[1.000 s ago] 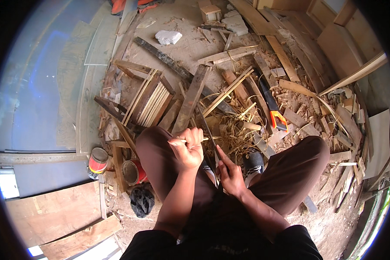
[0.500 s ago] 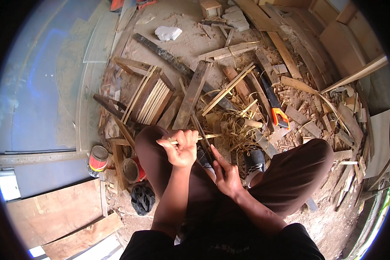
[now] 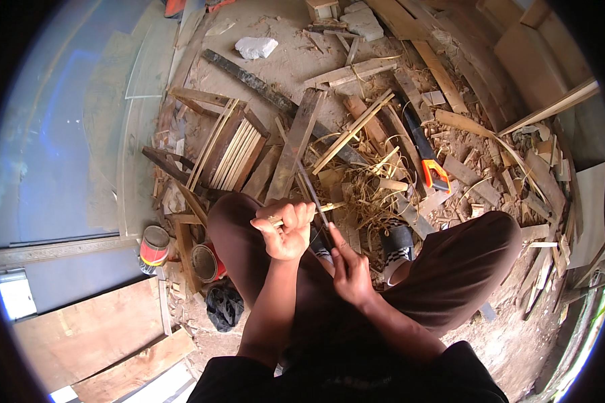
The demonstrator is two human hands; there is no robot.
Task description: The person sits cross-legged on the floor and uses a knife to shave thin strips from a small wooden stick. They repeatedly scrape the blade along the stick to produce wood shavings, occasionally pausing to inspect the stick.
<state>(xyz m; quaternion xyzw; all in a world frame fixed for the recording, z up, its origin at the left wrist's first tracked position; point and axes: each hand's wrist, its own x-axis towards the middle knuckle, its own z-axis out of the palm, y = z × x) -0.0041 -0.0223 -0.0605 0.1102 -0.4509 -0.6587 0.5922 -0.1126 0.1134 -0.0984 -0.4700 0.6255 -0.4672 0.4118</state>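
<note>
My left hand [image 3: 284,230] is closed in a fist around a thin pale wood strip [image 3: 334,207], whose tip sticks out to the right beyond the blade. In my right hand [image 3: 353,274] is a long knife [image 3: 314,195] with a narrow dark blade slanting up and to the left; its handle is hidden by the fingers. The index finger lies stretched along the knife. Blade and strip cross just right of my left fist, though I cannot tell whether the edge bites into the wood. Both hands are over my lap, between my bent knees.
Curly shavings [image 3: 376,208] heap up ahead of my feet. A handsaw [image 3: 423,151] with an orange-black handle lies right of them. Boards [image 3: 296,148] and a slatted wooden piece [image 3: 232,154] lie ahead. Paint cans [image 3: 207,262] and a black plastic bag [image 3: 223,307] stand at my left.
My left fist has shifted slightly right, nearer the blade, and less of the strip shows beyond it. The right hand keeps its grip on the knife, and the view has tilted a little.
</note>
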